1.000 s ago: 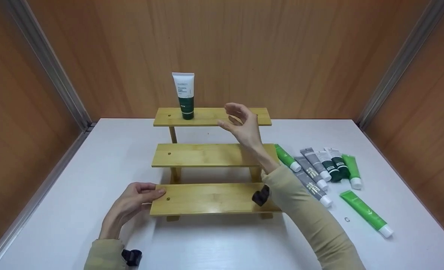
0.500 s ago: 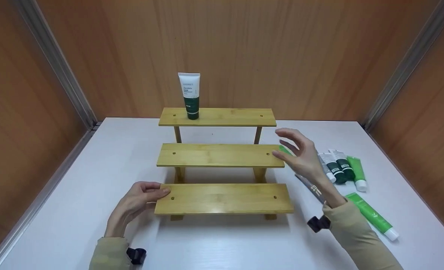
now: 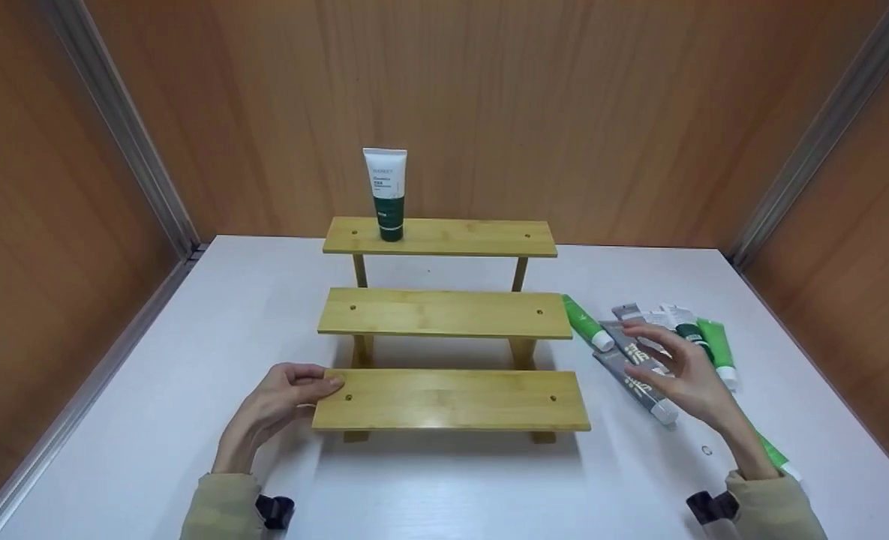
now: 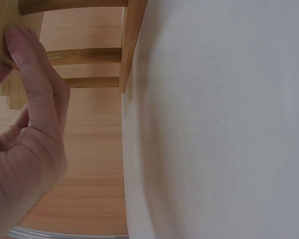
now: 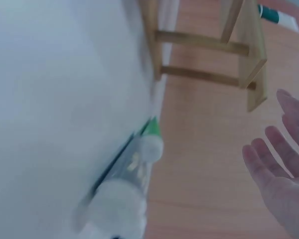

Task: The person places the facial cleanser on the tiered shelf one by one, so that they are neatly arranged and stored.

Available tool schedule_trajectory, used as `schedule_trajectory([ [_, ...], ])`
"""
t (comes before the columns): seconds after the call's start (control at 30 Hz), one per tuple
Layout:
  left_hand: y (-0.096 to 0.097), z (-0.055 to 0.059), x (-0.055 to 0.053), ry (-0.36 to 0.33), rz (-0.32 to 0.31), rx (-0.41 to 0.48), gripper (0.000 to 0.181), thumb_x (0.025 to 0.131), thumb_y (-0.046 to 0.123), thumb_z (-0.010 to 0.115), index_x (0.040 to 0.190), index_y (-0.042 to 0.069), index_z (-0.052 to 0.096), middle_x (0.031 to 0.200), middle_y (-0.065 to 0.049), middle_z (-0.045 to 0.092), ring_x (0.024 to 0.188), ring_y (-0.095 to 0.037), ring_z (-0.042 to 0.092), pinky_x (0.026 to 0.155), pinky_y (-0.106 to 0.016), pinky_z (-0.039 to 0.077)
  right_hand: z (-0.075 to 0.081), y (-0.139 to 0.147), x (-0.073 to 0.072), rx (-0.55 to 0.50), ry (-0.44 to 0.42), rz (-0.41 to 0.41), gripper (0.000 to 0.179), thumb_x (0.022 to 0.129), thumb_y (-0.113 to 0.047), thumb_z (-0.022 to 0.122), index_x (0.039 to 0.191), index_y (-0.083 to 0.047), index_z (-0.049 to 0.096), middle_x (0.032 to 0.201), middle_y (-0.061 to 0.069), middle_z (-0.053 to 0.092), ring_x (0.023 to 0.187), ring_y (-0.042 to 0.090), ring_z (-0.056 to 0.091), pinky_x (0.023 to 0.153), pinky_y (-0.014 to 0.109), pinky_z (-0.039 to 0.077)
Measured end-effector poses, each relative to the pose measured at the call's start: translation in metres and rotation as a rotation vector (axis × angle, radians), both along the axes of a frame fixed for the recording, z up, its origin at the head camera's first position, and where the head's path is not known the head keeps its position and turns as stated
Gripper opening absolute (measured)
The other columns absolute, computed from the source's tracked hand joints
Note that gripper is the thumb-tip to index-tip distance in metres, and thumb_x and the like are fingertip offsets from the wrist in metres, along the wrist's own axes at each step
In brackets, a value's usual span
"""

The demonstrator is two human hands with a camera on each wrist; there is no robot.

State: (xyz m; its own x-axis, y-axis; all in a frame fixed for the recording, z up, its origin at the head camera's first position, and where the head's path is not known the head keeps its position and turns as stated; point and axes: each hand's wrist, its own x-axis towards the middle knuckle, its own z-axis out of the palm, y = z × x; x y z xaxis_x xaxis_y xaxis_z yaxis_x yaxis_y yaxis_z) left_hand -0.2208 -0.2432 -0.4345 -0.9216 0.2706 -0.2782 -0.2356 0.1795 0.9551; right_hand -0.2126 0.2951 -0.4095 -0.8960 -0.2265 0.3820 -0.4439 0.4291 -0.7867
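A three-tier bamboo shelf [image 3: 452,399] stands on the white table. My left hand [image 3: 275,401] pinches the left end of its lowest board between thumb and fingers; the left wrist view shows the fingers [image 4: 32,74] at the board's underside. Upright on the top board, toward its left, is a white and dark green squeeze tube [image 3: 388,193]. My right hand [image 3: 688,379] hovers with loosely bent fingers and nothing in it. It overlaps a pile of tubes in the head view: several grey tubes [image 3: 634,386], a green tube [image 3: 587,322] and white-and-dark-green ones, partly hidden.
Another green tube [image 3: 716,349] lies at the pile's right. One more green tube [image 3: 770,450] is mostly behind the right forearm. A small ring-like bit [image 3: 707,450] lies on the table [image 3: 452,502]. Wooden walls [image 3: 459,112] enclose the back and sides.
My right hand has moved from beside the top board, right and down, to above the tube pile. The left hand keeps its grip on the lowest board. The head view has shifted slightly.
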Motion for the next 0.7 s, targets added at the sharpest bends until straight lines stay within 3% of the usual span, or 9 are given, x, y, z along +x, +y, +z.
schedule_trajectory([
  [0.07,-0.001,0.0,0.0,0.009,-0.014,0.013,0.043,0.095,0.026,0.072,0.121,-0.007,0.062,0.099,0.001,0.074,0.091,-0.011,0.071,0.08,-0.026,0.06,-0.006,0.009,0.004,0.027,-0.018,-0.009,0.05,0.086,0.004,0.075,0.133,0.006,0.057,0.13,-0.026,0.056,0.122,-0.017,0.05,0.1,0.004,0.043],
  [0.13,-0.001,-0.001,0.0,0.013,-0.024,0.023,0.042,0.095,0.025,0.071,0.12,-0.007,0.062,0.098,0.001,0.074,0.091,-0.011,0.072,0.079,-0.026,0.061,-0.011,0.017,0.008,0.07,-0.05,-0.023,0.05,0.087,0.0,0.075,0.134,0.003,0.057,0.131,-0.022,0.059,0.12,-0.019,0.05,0.099,0.003,0.042],
  [0.3,-0.001,-0.001,0.0,0.008,-0.03,0.022,0.043,0.095,0.026,0.071,0.121,-0.007,0.063,0.098,0.001,0.075,0.091,-0.011,0.072,0.08,-0.026,0.061,-0.019,0.033,0.013,0.16,-0.155,-0.035,0.048,0.091,-0.009,0.074,0.135,0.0,0.059,0.135,0.007,0.062,0.115,-0.02,0.049,0.098,0.002,0.041],
  [0.4,-0.001,0.0,0.0,0.004,-0.031,0.021,0.043,0.095,0.026,0.071,0.121,-0.007,0.062,0.098,0.001,0.075,0.091,-0.011,0.072,0.08,-0.026,0.061,-0.022,0.041,0.015,0.189,-0.204,-0.008,0.045,0.092,-0.009,0.073,0.133,0.001,0.06,0.133,0.019,0.06,0.114,-0.016,0.05,0.098,0.003,0.042],
  [0.53,-0.001,0.0,0.0,-0.001,-0.027,0.02,0.043,0.095,0.026,0.071,0.121,-0.007,0.062,0.099,0.001,0.075,0.091,-0.011,0.072,0.08,-0.026,0.061,-0.024,0.048,0.016,0.218,-0.264,0.038,0.045,0.093,-0.009,0.071,0.134,0.003,0.058,0.134,0.026,0.058,0.115,-0.017,0.049,0.1,0.004,0.041],
  [0.7,0.0,0.0,0.0,-0.003,-0.008,0.01,0.043,0.094,0.027,0.072,0.121,-0.006,0.062,0.099,0.001,0.074,0.091,-0.011,0.071,0.08,-0.025,0.061,-0.026,0.053,0.016,0.241,-0.361,0.082,0.052,0.095,-0.018,0.07,0.14,0.002,0.053,0.143,0.028,0.052,0.116,-0.027,0.04,0.101,0.001,0.036],
])
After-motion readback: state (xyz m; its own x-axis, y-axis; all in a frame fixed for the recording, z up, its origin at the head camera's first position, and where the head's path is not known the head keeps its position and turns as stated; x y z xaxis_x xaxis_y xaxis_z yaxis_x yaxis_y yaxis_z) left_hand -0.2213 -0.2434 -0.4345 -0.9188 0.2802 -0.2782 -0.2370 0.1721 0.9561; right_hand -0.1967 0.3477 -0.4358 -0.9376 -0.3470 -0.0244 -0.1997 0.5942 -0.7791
